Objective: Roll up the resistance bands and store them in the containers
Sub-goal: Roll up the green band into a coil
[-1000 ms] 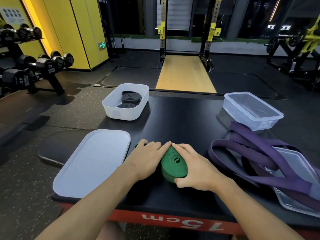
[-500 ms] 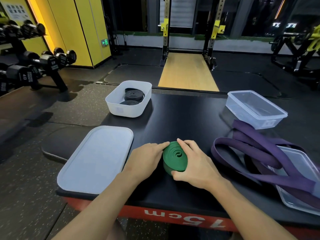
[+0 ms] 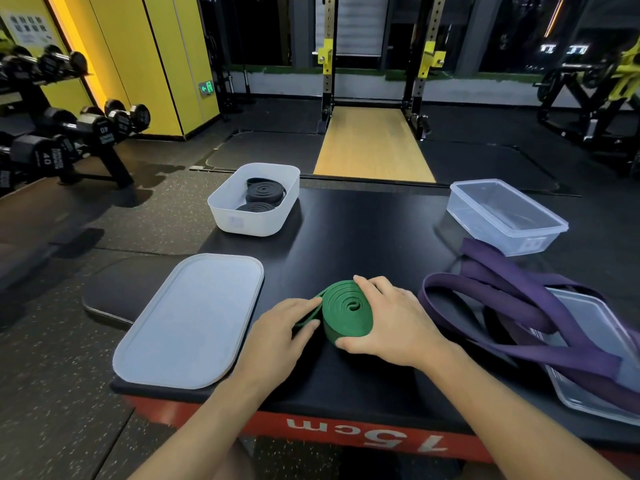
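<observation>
A green resistance band (image 3: 346,315), wound into a coil, stands on edge on the black platform (image 3: 363,230). My right hand (image 3: 391,320) wraps around the coil's right side. My left hand (image 3: 280,329) presses on the loose tail at its left. A white tub (image 3: 254,199) at the back left holds two rolled black bands (image 3: 265,192). A clear container (image 3: 505,216) stands at the back right with nothing in it. Unrolled purple bands (image 3: 512,303) lie in a heap at the right.
A white lid (image 3: 194,320) lies flat at the platform's left front. A clear lid (image 3: 588,358) sits under the purple heap at the right. A dumbbell rack (image 3: 69,129) stands on the floor to the left. The platform's red front edge is close to me.
The coil has shifted slightly away from me and tipped, so its spiral face shows more. My left hand has slid down onto the loose tail.
</observation>
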{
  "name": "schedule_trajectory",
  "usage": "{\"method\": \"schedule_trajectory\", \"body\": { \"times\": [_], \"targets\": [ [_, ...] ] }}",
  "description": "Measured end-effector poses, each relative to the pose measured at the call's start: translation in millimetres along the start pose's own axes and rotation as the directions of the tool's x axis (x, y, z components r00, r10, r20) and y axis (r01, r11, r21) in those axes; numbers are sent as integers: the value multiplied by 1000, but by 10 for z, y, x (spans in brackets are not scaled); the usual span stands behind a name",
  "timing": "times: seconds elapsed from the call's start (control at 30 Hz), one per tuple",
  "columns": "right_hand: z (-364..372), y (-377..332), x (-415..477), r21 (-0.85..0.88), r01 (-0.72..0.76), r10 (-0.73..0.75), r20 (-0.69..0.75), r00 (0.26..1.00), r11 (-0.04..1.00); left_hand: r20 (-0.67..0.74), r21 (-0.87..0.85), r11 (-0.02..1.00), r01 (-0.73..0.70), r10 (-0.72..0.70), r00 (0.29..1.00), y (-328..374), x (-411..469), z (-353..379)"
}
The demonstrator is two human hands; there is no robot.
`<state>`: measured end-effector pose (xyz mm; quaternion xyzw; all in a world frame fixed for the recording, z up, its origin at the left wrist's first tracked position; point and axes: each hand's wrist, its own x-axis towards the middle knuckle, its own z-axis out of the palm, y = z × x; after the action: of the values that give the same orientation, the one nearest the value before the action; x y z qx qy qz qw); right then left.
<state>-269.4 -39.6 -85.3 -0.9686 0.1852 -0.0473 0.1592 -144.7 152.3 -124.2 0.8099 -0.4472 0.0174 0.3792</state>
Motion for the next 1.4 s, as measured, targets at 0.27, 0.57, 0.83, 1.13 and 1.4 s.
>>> {"method": "schedule_trajectory", "body": {
  "times": [0.27, 0.57, 0.83, 1.13, 1.4],
  "targets": [
    [187, 50, -7, -91, 46, -64, -207, 976, 995, 3, -41, 998, 38, -37, 999, 61, -45, 25],
    [98, 62, -7, 36, 75, -78, 80, 994, 997, 57, -15, 1000, 23, -22, 998, 33, -61, 50],
    [-171, 460, 202, 266, 236, -286, 166, 944, 934, 86, 74, 997, 21, -27, 996, 51, -77, 19],
    [-60, 454, 62, 220, 230, -242, 30, 970, 948, 59, -80, 996, 50, -45, 997, 3, -150, -5],
    [29, 316, -102, 229, 136, -116, -100, 988, 964, 86, -108, 991, 76, -66, 994, 25, -90, -9]
  ]
}}
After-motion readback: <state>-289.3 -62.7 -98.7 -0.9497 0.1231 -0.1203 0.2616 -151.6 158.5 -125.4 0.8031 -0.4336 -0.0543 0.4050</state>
